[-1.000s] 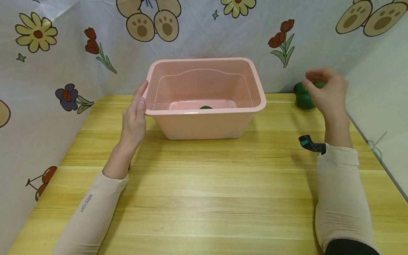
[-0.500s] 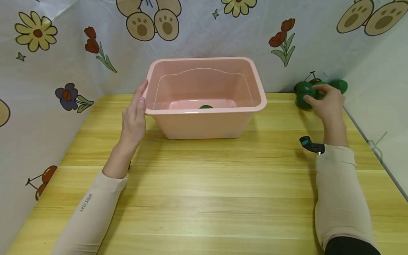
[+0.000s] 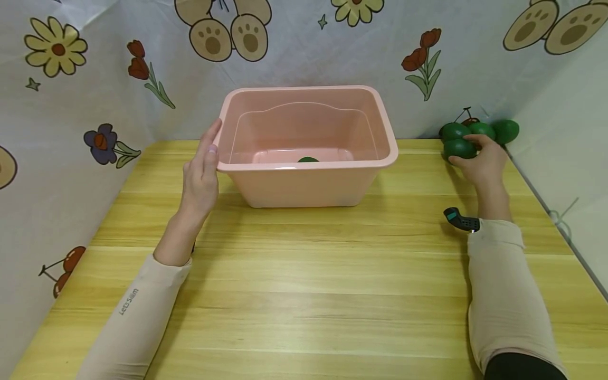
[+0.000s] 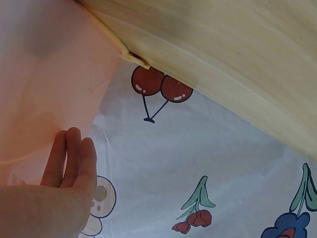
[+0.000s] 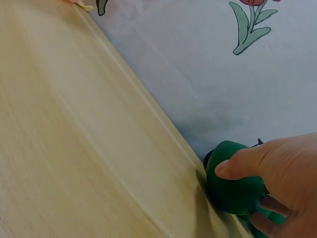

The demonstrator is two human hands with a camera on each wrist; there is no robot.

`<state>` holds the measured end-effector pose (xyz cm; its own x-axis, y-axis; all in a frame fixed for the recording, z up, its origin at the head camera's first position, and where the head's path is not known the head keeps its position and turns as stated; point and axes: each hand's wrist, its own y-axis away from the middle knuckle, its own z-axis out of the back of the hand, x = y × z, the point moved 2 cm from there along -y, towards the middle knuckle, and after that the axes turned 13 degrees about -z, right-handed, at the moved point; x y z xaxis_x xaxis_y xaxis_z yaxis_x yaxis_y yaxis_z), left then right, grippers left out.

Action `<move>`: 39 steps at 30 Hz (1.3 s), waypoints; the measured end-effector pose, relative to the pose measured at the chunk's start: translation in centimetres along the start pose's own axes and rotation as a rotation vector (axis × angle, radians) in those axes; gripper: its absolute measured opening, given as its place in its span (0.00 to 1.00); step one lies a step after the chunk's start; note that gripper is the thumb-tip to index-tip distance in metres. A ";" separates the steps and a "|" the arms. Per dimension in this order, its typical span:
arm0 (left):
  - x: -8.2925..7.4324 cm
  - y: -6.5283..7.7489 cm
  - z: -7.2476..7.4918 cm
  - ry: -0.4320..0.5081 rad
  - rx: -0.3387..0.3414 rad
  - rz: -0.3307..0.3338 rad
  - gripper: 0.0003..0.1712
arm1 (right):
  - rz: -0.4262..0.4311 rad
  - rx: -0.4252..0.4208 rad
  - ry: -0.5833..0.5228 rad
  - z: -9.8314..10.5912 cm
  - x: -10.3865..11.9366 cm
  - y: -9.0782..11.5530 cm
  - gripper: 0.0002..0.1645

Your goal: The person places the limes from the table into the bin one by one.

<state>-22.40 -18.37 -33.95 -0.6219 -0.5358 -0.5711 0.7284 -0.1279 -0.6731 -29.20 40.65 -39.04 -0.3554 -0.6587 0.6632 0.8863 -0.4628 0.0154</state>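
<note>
A pink plastic tub [image 3: 304, 184] stands at the back of the table, with a green piece [image 3: 307, 159] partly visible inside it. My left hand [image 3: 200, 182] rests against the tub's left side, fingers straight along its wall, which the left wrist view also shows. Over at the back right corner, several smooth green oval fruits [image 3: 505, 131] sit in a cluster. With thumb and fingers, my right hand [image 3: 486, 161] grips the front green fruit [image 3: 458, 149]. In the right wrist view the thumb lies across that fruit [image 5: 237, 193] and other fingers curl round its far side.
The wooden table [image 3: 332, 285] ends at a printed white cloth [image 3: 304, 47] hanging behind and at the left. A pale panel [image 3: 570, 158] borders the table's right edge, close to the fruits. A black wrist camera [image 3: 461, 219] sticks out from the right wrist.
My right hand has come down and a little left, from above the green fruits onto the front one, and its fingers have closed round it. The left hand and tub stay put.
</note>
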 end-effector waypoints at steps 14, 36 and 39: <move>0.0 0.0 0.0 0.002 -0.001 -0.005 0.30 | 0.015 -0.031 -0.041 0.3 0.7 0.1 0.42; -0.1 0.1 0.0 0.003 0.004 0.007 0.29 | 0.148 -0.044 -0.080 2.7 8.2 4.1 0.39; -0.1 0.1 0.0 0.000 0.002 0.007 0.29 | 0.193 -0.048 -0.071 2.5 9.4 4.9 0.38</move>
<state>-22.28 -18.31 -33.92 -0.6167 -0.5365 -0.5760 0.7334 -0.1258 -0.6680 -27.44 33.66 -30.85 -0.1572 -0.6952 0.7014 0.9204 -0.3607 -0.1512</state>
